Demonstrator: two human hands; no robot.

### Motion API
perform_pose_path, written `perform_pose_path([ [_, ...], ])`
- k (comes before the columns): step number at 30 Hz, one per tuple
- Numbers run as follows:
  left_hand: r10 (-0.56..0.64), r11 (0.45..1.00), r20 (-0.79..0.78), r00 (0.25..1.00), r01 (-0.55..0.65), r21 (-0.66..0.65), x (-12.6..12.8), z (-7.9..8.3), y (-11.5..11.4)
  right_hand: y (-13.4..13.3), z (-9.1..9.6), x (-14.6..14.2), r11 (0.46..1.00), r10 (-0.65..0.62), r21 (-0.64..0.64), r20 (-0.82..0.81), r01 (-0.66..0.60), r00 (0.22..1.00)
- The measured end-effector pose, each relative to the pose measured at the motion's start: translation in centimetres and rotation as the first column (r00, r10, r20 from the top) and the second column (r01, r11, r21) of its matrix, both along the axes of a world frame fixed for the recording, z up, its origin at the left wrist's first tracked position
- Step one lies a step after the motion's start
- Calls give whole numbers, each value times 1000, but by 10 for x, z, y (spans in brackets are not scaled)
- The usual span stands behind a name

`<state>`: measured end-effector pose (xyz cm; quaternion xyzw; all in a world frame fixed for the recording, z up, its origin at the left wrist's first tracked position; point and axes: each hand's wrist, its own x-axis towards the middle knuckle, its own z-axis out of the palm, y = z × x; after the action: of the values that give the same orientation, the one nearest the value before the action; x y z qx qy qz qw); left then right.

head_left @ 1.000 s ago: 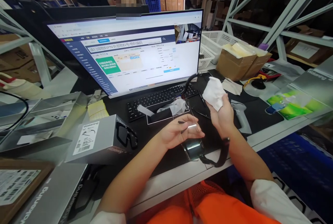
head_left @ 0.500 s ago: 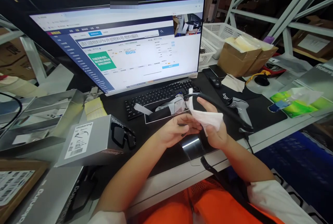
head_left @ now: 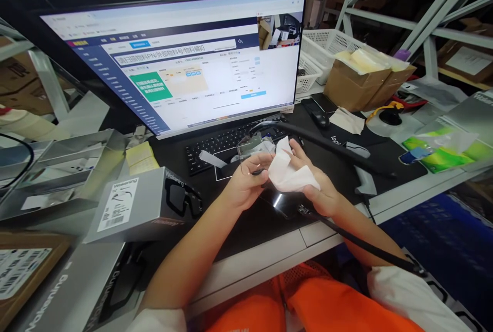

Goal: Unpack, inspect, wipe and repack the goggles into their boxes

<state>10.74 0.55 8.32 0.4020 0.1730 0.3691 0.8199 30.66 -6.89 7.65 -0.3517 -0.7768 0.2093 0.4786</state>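
Observation:
My left hand (head_left: 242, 183) pinches the frame of a pair of glasses (head_left: 281, 201) with a dark shiny lens, held just above the black desk mat (head_left: 250, 224). My right hand (head_left: 318, 190) is closed on a white cloth (head_left: 288, 172) and presses it against the glasses. One black temple arm (head_left: 331, 149) sticks out to the right, the other (head_left: 370, 252) runs back under my right forearm. Both hands are in front of the black keyboard (head_left: 223, 142).
A large monitor (head_left: 181, 59) stands behind the keyboard. Grey "Wokening" boxes (head_left: 142, 206) lie at left, a clear sleeve (head_left: 239, 160) by the keyboard. A barcode scanner (head_left: 360, 165), cardboard boxes (head_left: 365, 83), white baskets (head_left: 327, 47) and green packets (head_left: 439, 149) sit at right. Another person is behind the monitor.
My right hand came down with the cloth from above the glasses and now wipes against the lens. The glasses were raised and turned, their temple arms swinging out to the right.

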Motion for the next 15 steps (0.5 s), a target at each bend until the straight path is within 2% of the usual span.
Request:
perform_pose_path([
  [3,73,995,-6,997,-72,64,-4,4,0,-5,5,1,995,-23,-96,-55,18,998],
  [6,130,984,-11,991,-128,121,-5,3,1,-4,3,1,993,-64,-106,-133,51,989],
  [8,156,975,4,988,-154,162,-4,1,3,1,-2,0,989,-66,-145,-223,34,973],
  [10,193,957,60,979,-201,208,-3,0,4,9,-8,0,973,-103,-230,-366,17,925],
  [12,271,921,122,955,-294,256,-2,0,6,19,-12,4,949,-231,-308,-551,61,802],
  [14,383,860,156,911,-413,299,-2,0,8,27,-13,14,916,-399,-337,-711,218,580],
  [15,440,821,166,883,-470,325,-2,0,9,30,-14,21,880,-466,-338,-748,333,472],
])
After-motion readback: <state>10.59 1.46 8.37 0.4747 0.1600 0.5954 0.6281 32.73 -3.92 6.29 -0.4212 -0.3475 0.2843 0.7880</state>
